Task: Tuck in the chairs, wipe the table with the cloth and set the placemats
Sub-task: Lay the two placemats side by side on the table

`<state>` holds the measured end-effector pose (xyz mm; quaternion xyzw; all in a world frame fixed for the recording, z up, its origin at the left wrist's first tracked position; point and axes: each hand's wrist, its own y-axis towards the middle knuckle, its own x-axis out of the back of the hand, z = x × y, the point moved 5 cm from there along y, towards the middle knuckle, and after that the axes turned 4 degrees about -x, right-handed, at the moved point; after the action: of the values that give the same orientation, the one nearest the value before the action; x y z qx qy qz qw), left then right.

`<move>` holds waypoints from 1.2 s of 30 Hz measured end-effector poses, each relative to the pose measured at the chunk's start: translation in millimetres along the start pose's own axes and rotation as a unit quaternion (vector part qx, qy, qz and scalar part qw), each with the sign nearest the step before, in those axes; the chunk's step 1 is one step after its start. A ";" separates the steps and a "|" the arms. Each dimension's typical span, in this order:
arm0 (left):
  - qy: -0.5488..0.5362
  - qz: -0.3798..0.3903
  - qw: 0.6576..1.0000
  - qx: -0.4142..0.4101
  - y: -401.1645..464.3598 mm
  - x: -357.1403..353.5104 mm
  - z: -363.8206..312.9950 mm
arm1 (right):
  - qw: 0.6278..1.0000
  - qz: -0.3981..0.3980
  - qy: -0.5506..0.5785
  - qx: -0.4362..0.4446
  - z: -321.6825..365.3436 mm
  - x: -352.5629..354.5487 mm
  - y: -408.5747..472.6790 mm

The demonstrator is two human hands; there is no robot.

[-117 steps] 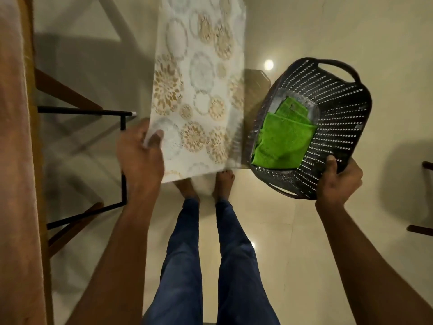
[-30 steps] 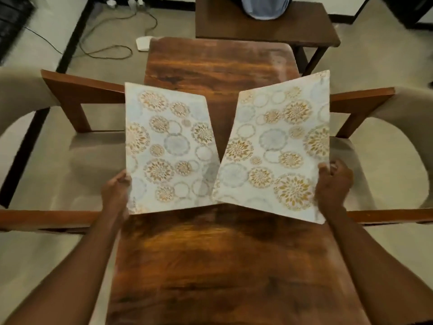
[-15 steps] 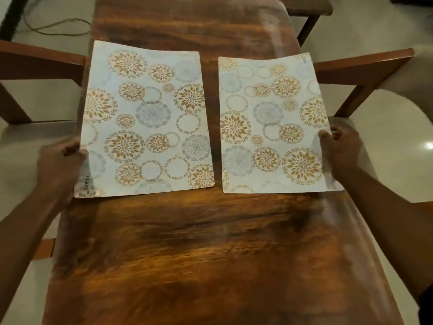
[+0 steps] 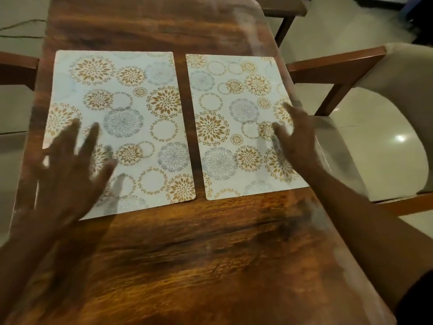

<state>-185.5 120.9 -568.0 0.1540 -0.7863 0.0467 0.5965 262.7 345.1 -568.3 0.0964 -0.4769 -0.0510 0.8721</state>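
We see two white rectangular placemats with gold and grey floral circles, left placemat (image 4: 119, 127) and right placemat (image 4: 239, 125), flat side by side, narrow gap between, on the dark wooden table (image 4: 199, 266). Left hand (image 4: 70, 174) and right hand (image 4: 296, 139) over their outer edges, fingers spread, gripping nothing; contact unclear, blurred. Beige cushioned chair (image 4: 386, 127) just right of the table.

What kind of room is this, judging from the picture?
Probably a home dining area: a long wooden table carries two floral placemats side by side, and a cushioned wooden armchair stands at its right side on a pale tiled floor.
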 end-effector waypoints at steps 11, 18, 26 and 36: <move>0.009 0.075 0.996 -0.042 1.1 -67.2 -55.6 | 0.977 0.131 -0.123 0.113 18.7 -62.2 -30.9; 0.013 0.078 0.995 -0.053 7.0 -70.7 -57.7 | 0.979 0.129 -0.113 0.109 14.2 -58.4 -24.1; 0.025 0.065 0.996 -0.055 6.6 -71.6 -58.7 | 0.980 0.115 -0.119 0.108 12.4 -60.3 -23.9; 0.032 0.065 0.996 -0.048 6.4 -70.2 -62.0 | 0.980 0.108 -0.128 0.110 15.2 -57.8 -25.8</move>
<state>-113.2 156.0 -616.5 0.0724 -0.7767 0.0528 0.6235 218.7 328.5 -613.4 0.1325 -0.5950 0.0841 0.7883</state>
